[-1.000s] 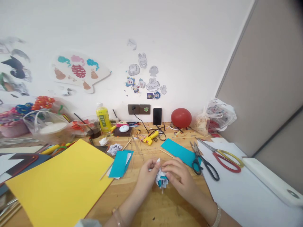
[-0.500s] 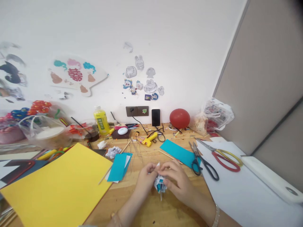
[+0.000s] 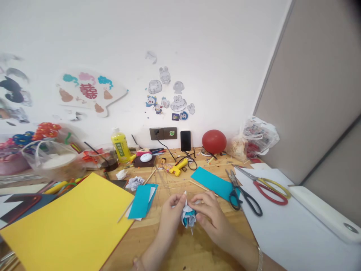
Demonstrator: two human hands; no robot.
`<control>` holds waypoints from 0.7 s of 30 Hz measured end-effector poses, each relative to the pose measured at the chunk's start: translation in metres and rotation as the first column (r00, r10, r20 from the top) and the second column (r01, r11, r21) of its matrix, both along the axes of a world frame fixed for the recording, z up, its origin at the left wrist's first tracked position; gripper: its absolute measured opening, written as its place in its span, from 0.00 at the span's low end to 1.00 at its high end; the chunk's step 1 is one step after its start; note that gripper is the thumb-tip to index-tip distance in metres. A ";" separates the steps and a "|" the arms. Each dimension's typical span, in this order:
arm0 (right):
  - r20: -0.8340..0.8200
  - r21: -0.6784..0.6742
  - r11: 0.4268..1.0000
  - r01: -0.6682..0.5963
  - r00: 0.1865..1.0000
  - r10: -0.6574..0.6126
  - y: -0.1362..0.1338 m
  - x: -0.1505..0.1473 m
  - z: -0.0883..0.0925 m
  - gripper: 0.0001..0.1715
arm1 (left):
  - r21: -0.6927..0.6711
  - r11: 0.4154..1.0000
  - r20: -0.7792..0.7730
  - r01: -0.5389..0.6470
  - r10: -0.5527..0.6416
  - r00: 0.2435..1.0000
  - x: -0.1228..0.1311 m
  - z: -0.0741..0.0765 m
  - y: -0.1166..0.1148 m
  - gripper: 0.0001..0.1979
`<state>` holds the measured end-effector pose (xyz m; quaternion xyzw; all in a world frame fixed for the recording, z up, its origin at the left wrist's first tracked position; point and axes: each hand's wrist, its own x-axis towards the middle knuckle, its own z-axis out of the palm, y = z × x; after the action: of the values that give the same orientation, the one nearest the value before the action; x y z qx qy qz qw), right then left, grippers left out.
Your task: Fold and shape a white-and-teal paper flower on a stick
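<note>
Between my hands is a blue-and-white paper flower (image 3: 188,217) with pointed folded petals and a thin stem jutting out at its near end. My left hand (image 3: 172,212) is closed, thumb and forefinger pinching a white petal at the flower's far side. My right hand (image 3: 213,214) curves around the other side, its fingertips and thumb against the paper. To the left lie folded blue paper pieces (image 3: 141,201) with white undersides. A crumpled white-grey paper flower (image 3: 135,183) sits behind them.
Yellow paper (image 3: 70,226) covers the left. At right are black-handled scissors (image 3: 245,199), red-and-yellow-handled scissors (image 3: 270,192), a blue paper strip (image 3: 211,182) and white paper (image 3: 279,233). Farther back stand a yellow glue gun (image 3: 178,167), a phone (image 3: 185,140), a red balloon (image 3: 214,141) and a bottle (image 3: 120,145).
The paper flower has turned and shifted slightly left, so a white pointed petal shows more clearly between my fingers. Both hands have stayed on it.
</note>
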<state>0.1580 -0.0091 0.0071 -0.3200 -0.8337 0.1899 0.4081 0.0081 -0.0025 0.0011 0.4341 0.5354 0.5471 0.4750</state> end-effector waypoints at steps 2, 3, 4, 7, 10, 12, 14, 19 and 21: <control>0.045 0.039 0.999 -0.014 0.999 0.013 -0.002 0.000 0.002 0.20 | 0.001 1.000 0.007 -0.011 0.011 1.000 0.000 0.001 -0.001 0.21; 0.064 0.060 0.998 -0.022 0.998 0.018 -0.003 0.001 0.003 0.20 | 0.000 1.000 0.012 -0.011 0.011 1.000 0.000 0.002 -0.002 0.22; 0.078 0.076 0.997 -0.024 0.997 0.018 -0.003 0.001 0.004 0.20 | -0.002 1.000 0.020 -0.012 0.012 1.000 0.000 0.002 -0.002 0.22; 0.069 0.094 0.996 0.010 0.997 -0.017 -0.002 0.003 0.006 0.21 | -0.010 1.000 0.065 -0.019 0.019 0.998 0.002 0.003 -0.003 0.22; 0.046 0.061 0.998 -0.011 0.999 0.008 0.000 0.004 0.006 0.22 | -0.023 1.000 0.163 -0.020 0.024 0.986 0.002 0.000 -0.002 0.20; -0.006 0.010 1.000 -0.016 1.000 0.016 0.002 0.004 0.005 0.20 | -0.029 1.000 0.230 -0.005 0.012 0.973 0.002 -0.002 -0.001 0.20; -0.129 -0.111 0.993 0.049 0.990 -0.063 0.004 0.004 0.002 0.18 | -0.030 0.999 0.274 0.014 -0.005 0.962 0.002 -0.003 0.001 0.20; -0.378 -0.508 0.861 -0.022 0.904 -0.200 0.009 -0.002 -0.003 0.20 | -0.035 0.999 0.392 -0.009 0.021 0.920 0.001 0.000 0.001 0.19; -0.423 -0.549 0.831 -0.088 0.887 -0.186 0.011 -0.005 -0.005 0.15 | -0.035 0.999 0.417 -0.008 0.022 0.909 0.002 0.002 -0.001 0.19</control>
<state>0.1527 0.0015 0.0024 -0.3919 -0.6134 0.4820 0.4877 0.0104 -0.0036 0.0030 0.2953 0.4339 0.6219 0.5812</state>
